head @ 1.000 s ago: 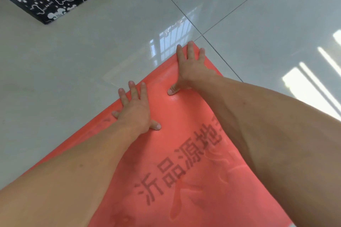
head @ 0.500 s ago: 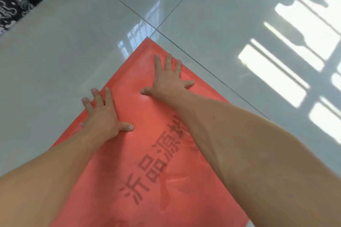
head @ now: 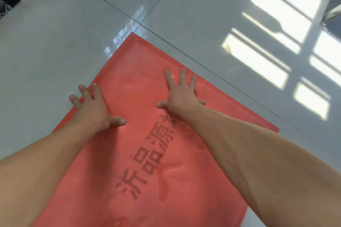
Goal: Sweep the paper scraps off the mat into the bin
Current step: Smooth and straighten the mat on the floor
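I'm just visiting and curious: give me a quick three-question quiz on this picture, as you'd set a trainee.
1. True or false: both hands lie flat, fingers spread, on the red mat.
2. Which hand reaches over the mat's edge onto the tiled floor: A) left hand B) right hand?
3. Are any paper scraps or a bin visible?

Key: 1 true; 2 A; 3 no, neither is in view.

Both forearms bare, seemingly no rings or watch (sleeves out of view).
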Demonstrator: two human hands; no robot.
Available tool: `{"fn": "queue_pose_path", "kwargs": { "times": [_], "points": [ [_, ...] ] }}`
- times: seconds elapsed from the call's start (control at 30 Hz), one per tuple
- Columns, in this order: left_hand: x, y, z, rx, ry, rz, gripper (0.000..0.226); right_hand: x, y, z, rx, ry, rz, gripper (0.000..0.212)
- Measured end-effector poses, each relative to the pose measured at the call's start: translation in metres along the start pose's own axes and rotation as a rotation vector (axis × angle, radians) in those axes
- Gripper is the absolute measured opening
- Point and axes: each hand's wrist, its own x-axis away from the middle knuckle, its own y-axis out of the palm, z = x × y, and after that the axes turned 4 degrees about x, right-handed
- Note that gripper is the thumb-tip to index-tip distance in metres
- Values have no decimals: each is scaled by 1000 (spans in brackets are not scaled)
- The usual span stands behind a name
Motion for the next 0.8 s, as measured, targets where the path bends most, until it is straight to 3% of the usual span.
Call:
{"fn": "queue_pose_path", "kwargs": {
  "times": [0.2, 0.3, 0.37, 0.43, 0.63, 0.8],
  "points": [
    [10, 0, -2, 78, 14, 23, 142, -2, -2, -4, 30, -1, -39, 111],
    [24, 10, 12, -6, 181, 42, 130, -2, -1, -5, 32, -6, -43, 111],
    [38, 20, 29, -45, 236, -55, 132, -3, -1, -5, 48, -4, -44, 113],
    [49, 31, 44, -45, 208, -124, 136, -4, -1, -4, 47, -8, -43, 114],
    [50, 34, 51, -14, 183, -122, 135, 2, -4, -3, -3, -35, -31, 111],
    [49, 35, 52, -18, 166, -105, 137, 27, -6, 41, 37, -135, 66, 100]
  ]
}}
